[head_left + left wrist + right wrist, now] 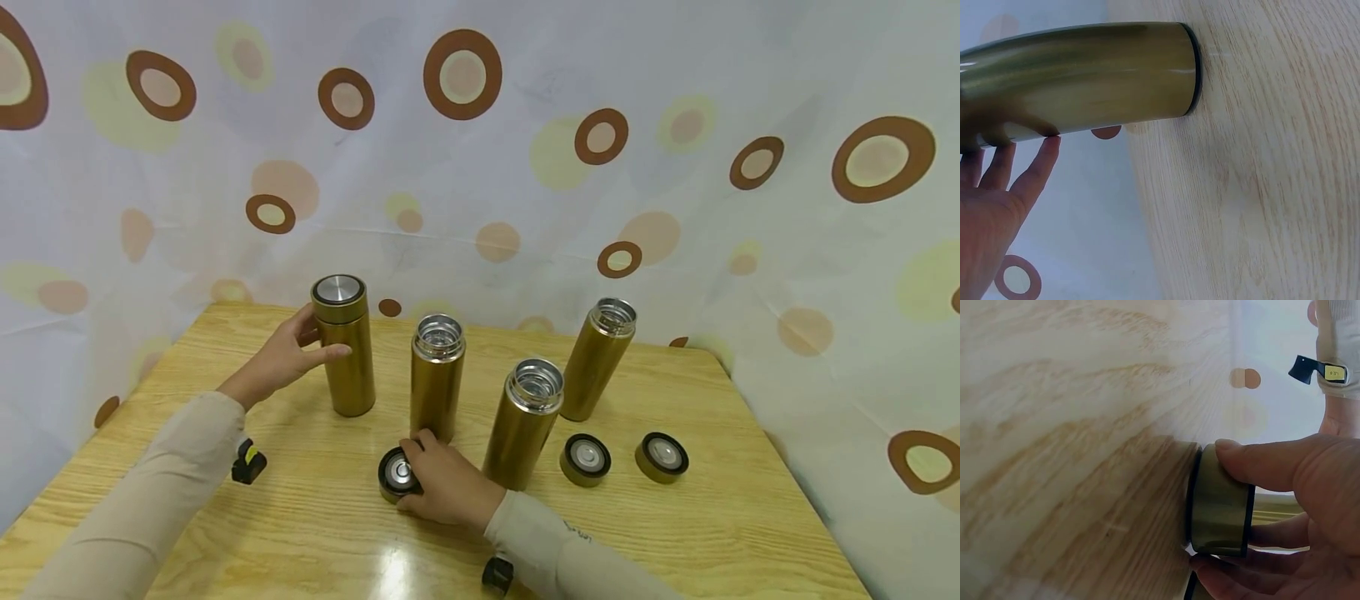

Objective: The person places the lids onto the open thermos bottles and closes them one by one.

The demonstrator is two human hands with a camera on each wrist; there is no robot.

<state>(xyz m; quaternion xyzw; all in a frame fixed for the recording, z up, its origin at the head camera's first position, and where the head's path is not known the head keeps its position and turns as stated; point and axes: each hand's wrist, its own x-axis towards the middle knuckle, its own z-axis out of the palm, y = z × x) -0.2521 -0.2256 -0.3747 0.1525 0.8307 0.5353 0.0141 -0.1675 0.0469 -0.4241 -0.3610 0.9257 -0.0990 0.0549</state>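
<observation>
A gold thermos bottle point(351, 362) with a steel-topped lid point(337, 289) stands upright at the left. My left hand point(288, 350) is at its upper left side, thumb across the front and fingertips against the wall; the left wrist view shows these fingertips touching the bottle point(1110, 75). Lower down, my right hand point(453, 483) grips a loose lid point(395, 475) lying inner side up on the table. In the right wrist view, thumb and fingers pinch the rim of this lid point(1219, 506). Behind the right hand stands an uncapped thermos point(437, 383), its steel mouth showing.
Two more uncapped thermoses stand to the right, a near one point(521, 429) beside my right wrist and a farther one point(597, 362). Two loose lids, one point(585, 460) left of the other point(662, 457), lie on the wooden table point(720, 533). A patterned cloth point(525, 208) hangs behind.
</observation>
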